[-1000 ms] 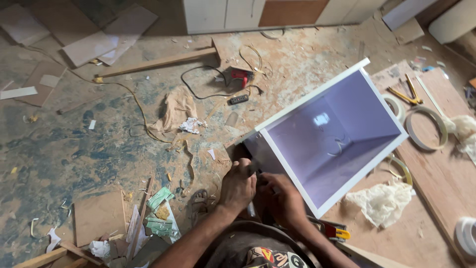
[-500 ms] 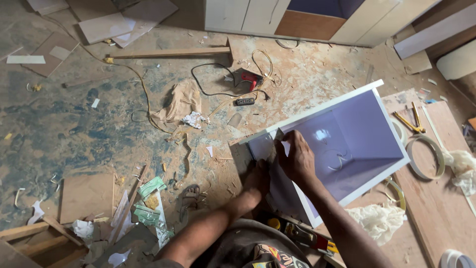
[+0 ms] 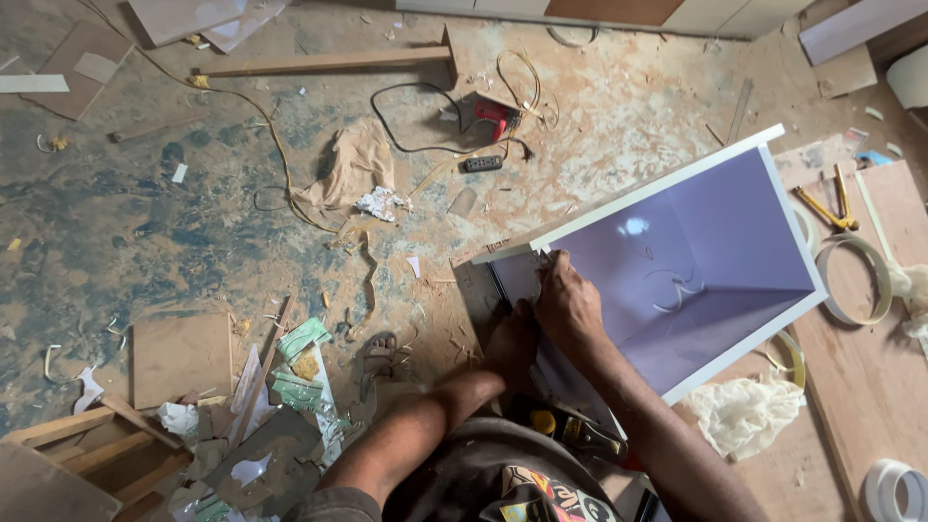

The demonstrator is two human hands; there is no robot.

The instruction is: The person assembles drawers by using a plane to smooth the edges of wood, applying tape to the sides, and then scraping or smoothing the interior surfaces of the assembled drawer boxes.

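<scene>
Cabinet box (image 3: 696,261), open-fronted, lavender laminate inside with white edge banding, lies on its side on the dusty workshop floor (image 3: 145,222), just in front of the person, mouth facing up toward the camera. Right hand (image 3: 568,304) rests on the near left corner, fingers curled and pinched at the white front edge; whether they grip anything small there I cannot tell. Left hand (image 3: 510,340) sits just beside and below it, pressed against the outer side panel, fingers mostly hidden, so how far open it is cannot be told. Judgement: rigid board carcass, fairly heavy and bulky, glossy laminate likely slippery and scratch-prone, corners and banding chip easily; best held by panel edges with both hands, not the thin banding. Nearby: red power tool (image 3: 493,114) with cable, tape roll (image 3: 853,280), crumpled white plastic (image 3: 744,414).
</scene>
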